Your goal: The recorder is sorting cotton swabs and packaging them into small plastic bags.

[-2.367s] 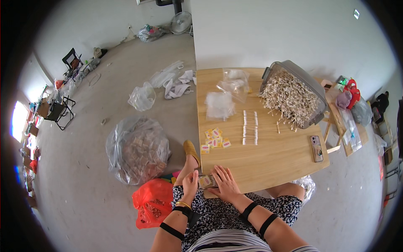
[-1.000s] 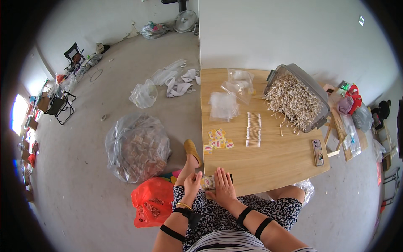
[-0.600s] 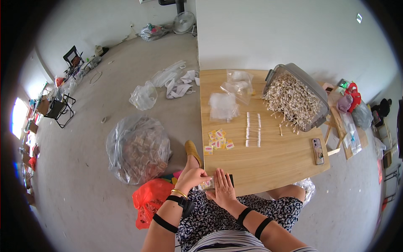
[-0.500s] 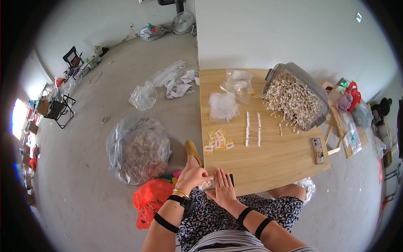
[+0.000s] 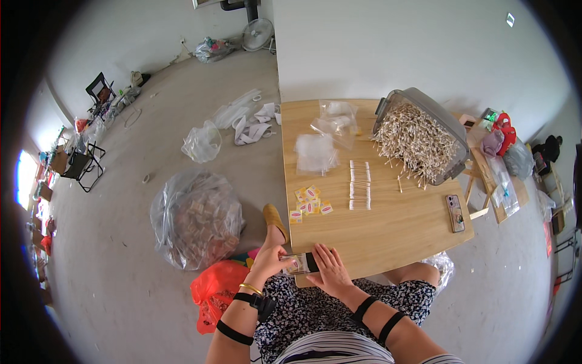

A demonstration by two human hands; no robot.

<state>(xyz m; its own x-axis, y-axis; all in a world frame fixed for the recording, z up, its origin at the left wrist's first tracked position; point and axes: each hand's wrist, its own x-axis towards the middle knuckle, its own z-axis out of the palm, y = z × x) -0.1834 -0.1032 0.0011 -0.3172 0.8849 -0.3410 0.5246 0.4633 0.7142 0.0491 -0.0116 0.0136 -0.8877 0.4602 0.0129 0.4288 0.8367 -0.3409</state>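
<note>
Near the table's front left corner, my left hand (image 5: pixel 270 263) pinches the left end of a small flat printed packet (image 5: pixel 296 263). Its contents are too small to make out. A black flat piece (image 5: pixel 311 262) adjoins the packet's right end; whether the two are joined I cannot tell. My right hand (image 5: pixel 330 272) lies with fingers stretched out on the tabletop, its fingertips at the edge of the black piece. Further in are several yellow and white cards (image 5: pixel 310 202) in a loose pile. A column of cotton swabs (image 5: pixel 360 186) is laid out beside them.
A grey tub (image 5: pixel 447 115) tipped on its side spills cotton swabs (image 5: pixel 415 142) onto the wooden table (image 5: pixel 388 233). Clear plastic bags (image 5: pixel 316 153) lie at the back left, a phone (image 5: pixel 454 213) at the right. On the floor stand a large filled clear bag (image 5: pixel 197 218) and a red bag (image 5: pixel 215 288).
My right hand has slid right off the packet, uncovering the black piece. My left hand has shifted slightly left and keeps its pinch on the packet. The whole view has shifted a little.
</note>
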